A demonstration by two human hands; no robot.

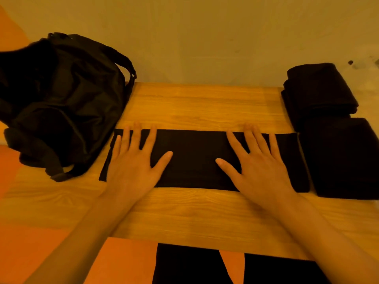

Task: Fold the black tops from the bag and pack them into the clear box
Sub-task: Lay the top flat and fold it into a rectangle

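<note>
Nearest the viewer, the person's black-clad legs stand at the near edge of the wooden table, over an orange floor.

Both bare forearms reach forward over the tabletop. The left hand lies flat, palm down and fingers spread, on the left part of a black top folded into a long, narrow band running left to right across the table. The right hand lies the same way on the right part, fingers spread and pressing the cloth. Neither hand pinches anything.

Just beside the band's right end sits a folded black top, touching or nearly touching it. Beyond that, at the far right, is a stack of folded black tops.

At the far left stands a black bag, slumped, its straps trailing onto the table. A plain wall closes the far side.
</note>
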